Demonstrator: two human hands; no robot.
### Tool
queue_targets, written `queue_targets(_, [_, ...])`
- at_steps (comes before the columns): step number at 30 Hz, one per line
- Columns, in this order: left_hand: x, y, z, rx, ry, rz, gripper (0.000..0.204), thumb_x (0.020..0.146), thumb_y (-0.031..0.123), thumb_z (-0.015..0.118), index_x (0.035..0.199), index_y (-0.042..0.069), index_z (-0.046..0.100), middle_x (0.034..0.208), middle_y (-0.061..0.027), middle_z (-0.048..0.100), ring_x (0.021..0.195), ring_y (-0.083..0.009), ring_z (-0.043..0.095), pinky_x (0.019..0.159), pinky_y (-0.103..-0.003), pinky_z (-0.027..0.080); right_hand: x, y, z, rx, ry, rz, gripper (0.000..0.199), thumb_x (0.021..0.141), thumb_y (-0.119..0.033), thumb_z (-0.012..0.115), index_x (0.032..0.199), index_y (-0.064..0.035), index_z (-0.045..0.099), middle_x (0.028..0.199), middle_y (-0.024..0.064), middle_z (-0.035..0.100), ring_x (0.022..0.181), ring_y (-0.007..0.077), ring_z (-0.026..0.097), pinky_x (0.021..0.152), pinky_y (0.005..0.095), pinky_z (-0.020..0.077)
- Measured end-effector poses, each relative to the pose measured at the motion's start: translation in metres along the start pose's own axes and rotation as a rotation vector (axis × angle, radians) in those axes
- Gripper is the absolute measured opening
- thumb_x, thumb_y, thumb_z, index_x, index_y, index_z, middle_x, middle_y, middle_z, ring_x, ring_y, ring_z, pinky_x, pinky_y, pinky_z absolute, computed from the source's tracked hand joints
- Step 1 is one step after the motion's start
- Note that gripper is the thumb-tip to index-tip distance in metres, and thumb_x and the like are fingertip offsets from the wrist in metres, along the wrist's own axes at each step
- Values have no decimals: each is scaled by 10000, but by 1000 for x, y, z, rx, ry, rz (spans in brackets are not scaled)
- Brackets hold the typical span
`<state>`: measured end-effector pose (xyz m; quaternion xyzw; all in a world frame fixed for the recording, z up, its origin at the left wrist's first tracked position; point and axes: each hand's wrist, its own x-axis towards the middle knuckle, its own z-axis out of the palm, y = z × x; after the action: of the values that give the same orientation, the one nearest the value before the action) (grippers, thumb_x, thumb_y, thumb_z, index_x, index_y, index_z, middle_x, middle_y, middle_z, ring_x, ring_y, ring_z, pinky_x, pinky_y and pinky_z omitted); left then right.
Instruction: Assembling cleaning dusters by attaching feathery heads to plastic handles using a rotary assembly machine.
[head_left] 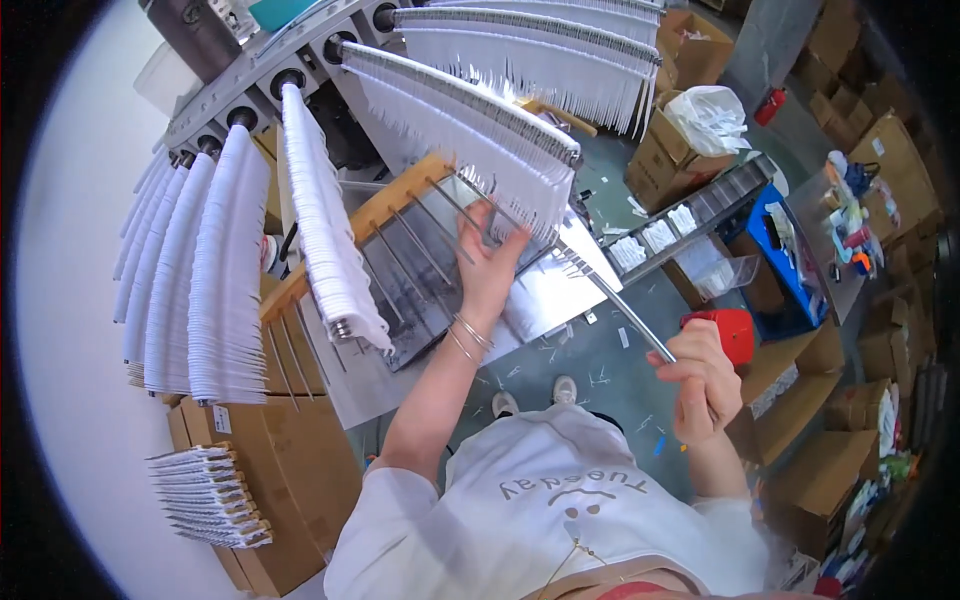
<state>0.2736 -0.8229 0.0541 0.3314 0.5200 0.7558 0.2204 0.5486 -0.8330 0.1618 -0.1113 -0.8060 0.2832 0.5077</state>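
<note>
Workshop floor, cartons around. Right hand (703,385) grips metal rod (625,308); left hand (490,262), fingers spread, steadies white strips (470,135). Loading underway; next needs careful sliding.

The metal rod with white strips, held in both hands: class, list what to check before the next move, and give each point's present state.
1. Right hand closed round the near end of the metal rod: ok.
2. Left hand at the white strips hanging from the rod, fingers spread on them: ok.
3. Strips hang evenly along the rod: ok.
4. Rod's far end seated in a machine socket: cannot tell.
5. Wooden rack below has bare pins: ok.
6. Floor free of scraps: not ok, bits lie there.
</note>
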Motion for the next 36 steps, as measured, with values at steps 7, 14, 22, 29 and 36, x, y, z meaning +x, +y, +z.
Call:
queue_targets(7, [-10, 11, 9, -193, 22, -127, 448, 757, -45, 661, 1171, -1, 495, 1098, -60, 539, 979, -126, 533, 835, -251, 452, -14, -14, -18, -46, 46, 18, 330, 942, -216, 443, 710, -28, 586, 722, 123, 649, 598, 235, 566, 665, 406, 407])
queue_targets(14, [-9, 27, 13, -56, -69, -44, 488, 833, 61, 658, 1261, -28, 441, 1153, -79, 540, 1040, -137, 534, 927, -269, 428, -15, -21, -19, -79, 30, 19, 318, 950, -211, 436, 732, -39, 593, 736, 115, 653, 609, 228, 572, 663, 399, 408])
queue_targets(22, [-41, 51, 26, 19, -159, -87, 394, 806, 138, 687, 1132, -30, 540, 1150, -88, 513, 1085, -178, 484, 914, -304, 407, 1, 3, 1, -86, -20, 9, 171, 886, -91, 494, 796, -6, 611, 800, 123, 657, 670, 251, 579, 730, 415, 429])
queue_targets(29, [-21, 29, 3, 219, 67, -201, 331, 973, 243, 474, 1218, 29, 530, 1172, -80, 523, 1131, -195, 471, 979, -297, 346, -10, 12, -21, 29, 78, 20, 269, 923, -160, 472, 768, 13, 607, 782, 140, 645, 676, 239, 559, 718, 404, 400])
queue_targets(36, [73, -17, 9, -439, 163, -85, 272, 981, 279, 482, 1153, 74, 526, 1085, -5, 546, 1042, -110, 486, 929, -279, 363, -7, 14, -24, 65, 102, 80, 288, 927, -166, 469, 750, 17, 605, 760, 133, 649, 677, 227, 559, 709, 393, 385])
